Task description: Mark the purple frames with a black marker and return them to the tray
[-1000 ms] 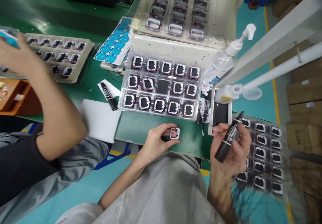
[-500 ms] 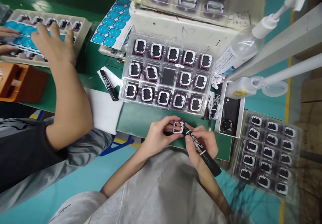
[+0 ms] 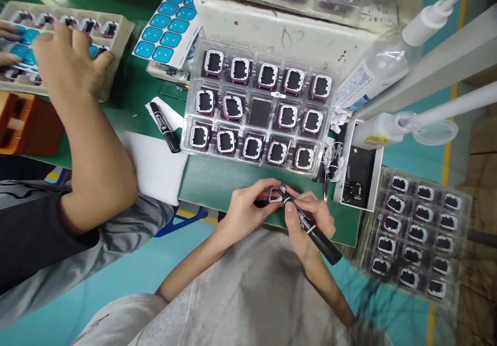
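Observation:
My left hand (image 3: 248,204) pinches a small purple watch case frame (image 3: 275,194) with a white inner rim, just above the bench's front edge. My right hand (image 3: 308,216) grips a black marker pen (image 3: 320,241), its tip end at the right side of the frame. Whether the tip touches the rim is too small to tell. Beyond my hands lies a clear plastic tray (image 3: 186,131) holding similar frames in rows. One pocket (image 3: 260,113) in its middle row has no frame in it. A small label (image 3: 278,95) on the tray reads 40.
At left, a co-worker's hand (image 3: 72,63) reaches over blue film sheets and another tray (image 3: 120,25). A second marker (image 3: 165,128) lies on white paper. To the right stand a pump bottle (image 3: 382,69), a white box (image 3: 376,180) and a lower tray of frames (image 3: 421,190).
The watch case frame has tilted slightly in my left hand, and the marker's tip end has shifted a little up and left. The co-worker's hand has moved left.

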Demonstrator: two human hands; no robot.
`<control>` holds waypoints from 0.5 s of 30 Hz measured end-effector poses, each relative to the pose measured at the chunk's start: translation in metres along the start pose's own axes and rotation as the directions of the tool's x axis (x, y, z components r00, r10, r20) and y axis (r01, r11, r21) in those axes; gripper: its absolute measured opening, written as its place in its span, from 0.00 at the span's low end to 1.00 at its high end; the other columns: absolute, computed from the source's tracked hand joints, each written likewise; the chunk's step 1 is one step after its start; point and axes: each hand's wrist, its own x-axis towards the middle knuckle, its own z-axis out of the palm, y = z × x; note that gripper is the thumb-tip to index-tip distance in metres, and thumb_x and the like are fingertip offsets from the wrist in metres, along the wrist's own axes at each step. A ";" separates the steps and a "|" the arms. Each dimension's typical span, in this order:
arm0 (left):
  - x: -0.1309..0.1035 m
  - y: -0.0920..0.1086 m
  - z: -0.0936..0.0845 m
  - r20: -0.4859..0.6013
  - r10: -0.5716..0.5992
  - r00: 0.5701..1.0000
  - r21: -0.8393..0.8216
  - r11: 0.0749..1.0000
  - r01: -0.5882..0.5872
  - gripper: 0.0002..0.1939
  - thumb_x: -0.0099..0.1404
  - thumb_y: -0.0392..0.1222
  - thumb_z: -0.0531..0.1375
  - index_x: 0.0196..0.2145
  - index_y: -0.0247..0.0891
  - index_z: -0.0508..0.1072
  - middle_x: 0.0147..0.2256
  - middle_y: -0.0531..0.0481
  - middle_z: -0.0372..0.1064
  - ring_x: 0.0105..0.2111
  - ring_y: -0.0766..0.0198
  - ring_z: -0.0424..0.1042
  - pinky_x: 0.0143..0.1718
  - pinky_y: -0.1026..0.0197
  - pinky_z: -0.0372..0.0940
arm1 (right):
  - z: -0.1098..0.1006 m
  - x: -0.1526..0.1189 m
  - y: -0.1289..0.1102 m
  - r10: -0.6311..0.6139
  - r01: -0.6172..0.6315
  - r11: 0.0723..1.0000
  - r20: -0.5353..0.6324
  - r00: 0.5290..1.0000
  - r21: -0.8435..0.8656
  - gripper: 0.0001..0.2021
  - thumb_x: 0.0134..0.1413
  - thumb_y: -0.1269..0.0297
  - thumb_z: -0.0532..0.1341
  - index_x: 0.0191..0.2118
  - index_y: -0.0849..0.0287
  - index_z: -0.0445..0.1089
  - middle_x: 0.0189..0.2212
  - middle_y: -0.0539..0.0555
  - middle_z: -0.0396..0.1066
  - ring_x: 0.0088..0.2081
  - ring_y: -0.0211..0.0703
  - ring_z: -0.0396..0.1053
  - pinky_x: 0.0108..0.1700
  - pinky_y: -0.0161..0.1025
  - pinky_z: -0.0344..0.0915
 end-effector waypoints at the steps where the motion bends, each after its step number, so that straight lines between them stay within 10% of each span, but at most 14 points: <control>1: 0.000 0.000 0.000 0.002 -0.006 1.000 0.017 1.000 0.006 0.18 0.74 0.37 0.73 0.59 0.41 0.83 0.52 0.47 0.90 0.49 0.56 0.90 0.57 0.58 0.85 | -0.001 -0.001 0.001 0.005 -0.005 1.000 0.002 1.000 0.001 0.11 0.58 0.69 0.73 0.44 0.48 0.75 0.28 0.42 0.75 0.33 0.44 0.81 0.46 0.58 0.94; 15: -0.001 0.001 0.001 -0.016 0.005 1.000 0.026 1.000 -0.005 0.18 0.73 0.39 0.75 0.59 0.43 0.83 0.50 0.48 0.90 0.48 0.54 0.91 0.56 0.57 0.85 | 0.002 0.003 -0.005 0.032 -0.032 0.999 -0.019 0.999 -0.029 0.09 0.59 0.67 0.73 0.41 0.48 0.74 0.28 0.41 0.75 0.34 0.45 0.84 0.42 0.55 0.94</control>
